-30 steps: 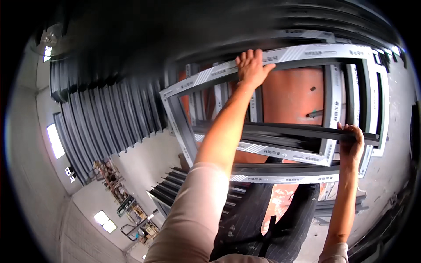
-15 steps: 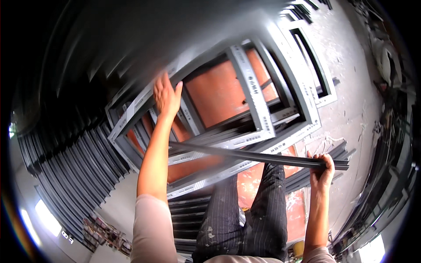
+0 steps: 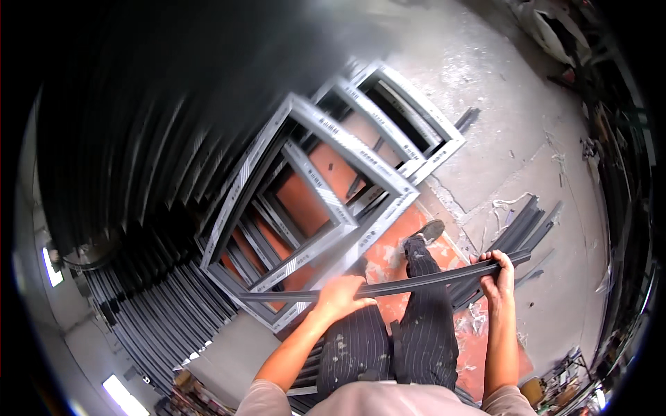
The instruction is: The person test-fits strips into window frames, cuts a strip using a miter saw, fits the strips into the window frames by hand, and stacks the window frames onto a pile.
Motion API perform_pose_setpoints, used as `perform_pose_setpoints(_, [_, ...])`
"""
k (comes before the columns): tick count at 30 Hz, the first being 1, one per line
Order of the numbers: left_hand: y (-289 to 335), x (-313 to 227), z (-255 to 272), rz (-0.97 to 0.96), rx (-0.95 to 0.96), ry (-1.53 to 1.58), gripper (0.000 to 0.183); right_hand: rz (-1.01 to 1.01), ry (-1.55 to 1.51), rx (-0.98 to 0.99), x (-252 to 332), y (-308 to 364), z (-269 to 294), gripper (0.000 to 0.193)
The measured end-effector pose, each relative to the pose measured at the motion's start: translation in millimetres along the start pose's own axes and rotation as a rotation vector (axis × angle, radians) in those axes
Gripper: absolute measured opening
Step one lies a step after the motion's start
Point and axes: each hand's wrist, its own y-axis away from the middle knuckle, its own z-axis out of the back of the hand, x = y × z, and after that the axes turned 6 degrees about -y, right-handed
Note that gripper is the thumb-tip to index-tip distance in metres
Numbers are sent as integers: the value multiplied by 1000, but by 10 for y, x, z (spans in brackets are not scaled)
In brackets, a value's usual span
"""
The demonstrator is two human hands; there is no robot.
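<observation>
A long dark strip point(image 3: 416, 281), slim and slightly bowed, lies slantwise across the view in front of my legs. My right hand point(image 3: 497, 272) is closed round it near its right end, which sticks out past the fingers. Farther left, my left hand point(image 3: 340, 298) is on the same strip, fingers over the top and thumb along the lower side. The strip's left end reaches over the corner of a grey metal frame point(image 3: 239, 295). Another grey frame point(image 3: 364, 156), with printed film on it, leans over the others just beyond the strip.
Curved rows of dark profiles point(image 3: 152, 305) fill the left side. More dark strips point(image 3: 510, 239) lie on the floor at right, beside white scraps. An orange-red sheet point(image 3: 395, 239) shows under the frames and my foot point(image 3: 431, 232). Clutter lines the right wall.
My left hand has come down from above the frames onto the strip. My right hand keeps its hold near the right end. The view has swung, so the frames appear smaller and farther left.
</observation>
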Motion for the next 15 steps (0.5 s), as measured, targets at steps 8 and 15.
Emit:
perform_pose_setpoints(8, [-911,-2086,12,-256,187,-89,52,368,-92,183,1677,935,651,18])
perform_pose_setpoints(15, [-1702,-4089,66,-581,339,-110,45,559,-1,220,1716,1367,744,30])
